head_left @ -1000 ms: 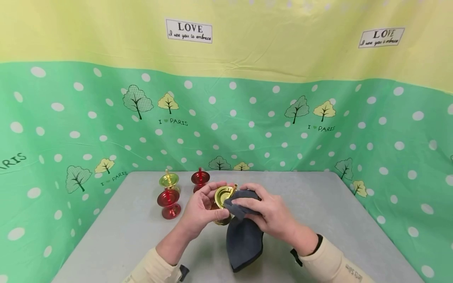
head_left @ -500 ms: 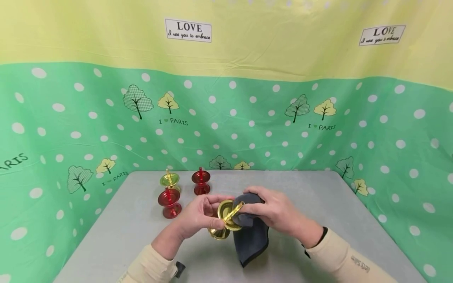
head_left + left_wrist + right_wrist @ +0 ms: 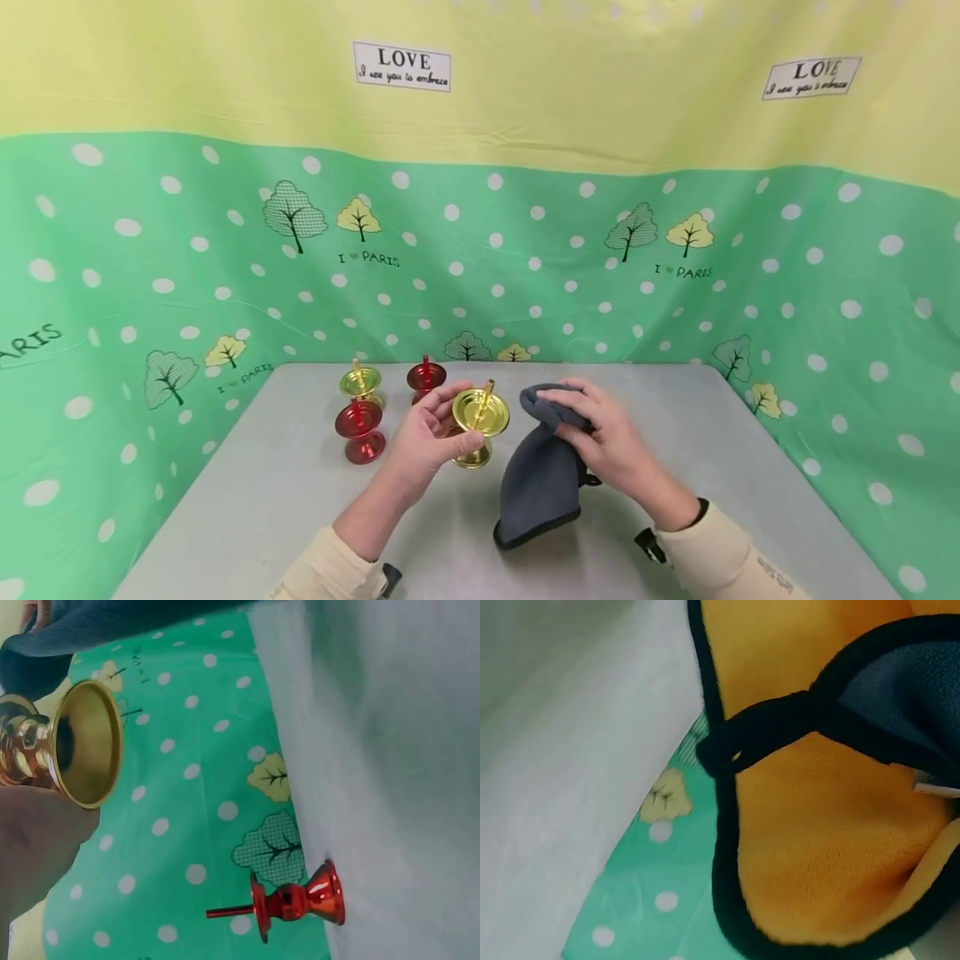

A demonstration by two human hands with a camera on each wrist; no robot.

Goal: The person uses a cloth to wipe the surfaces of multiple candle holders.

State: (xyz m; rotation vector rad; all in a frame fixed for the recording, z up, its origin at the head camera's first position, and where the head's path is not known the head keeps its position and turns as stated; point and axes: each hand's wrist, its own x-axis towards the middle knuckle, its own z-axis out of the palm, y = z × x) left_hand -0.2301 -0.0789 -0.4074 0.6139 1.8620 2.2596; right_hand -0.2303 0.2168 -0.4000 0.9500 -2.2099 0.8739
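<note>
My left hand (image 3: 420, 450) holds a shiny gold candle holder (image 3: 480, 412) by its narrow middle, thumb in front. It has a shallow dish, a thin central tube and a flared foot, and stands nearly upright above the table. The left wrist view shows the hollow underside of its foot (image 3: 90, 742). To its right, my right hand (image 3: 611, 437) grips a bunched dark grey cloth (image 3: 536, 492) that hangs down, apart from the candle holder. In the right wrist view the cloth's orange side (image 3: 817, 825) and black edging show; the right fingers are hidden there.
On the grey table (image 3: 247, 517), left of my hands, stand a red candle holder (image 3: 363, 429) and a yellow-green one (image 3: 360, 383) behind it. Another red one (image 3: 426, 377) stands further back, partly behind my left fingers. A green-and-yellow curtain (image 3: 525, 250) encloses the table.
The gold candle holder was tilted with the cloth against its dish; now it is raised and straighter. My right hand has drawn the cloth away to the right.
</note>
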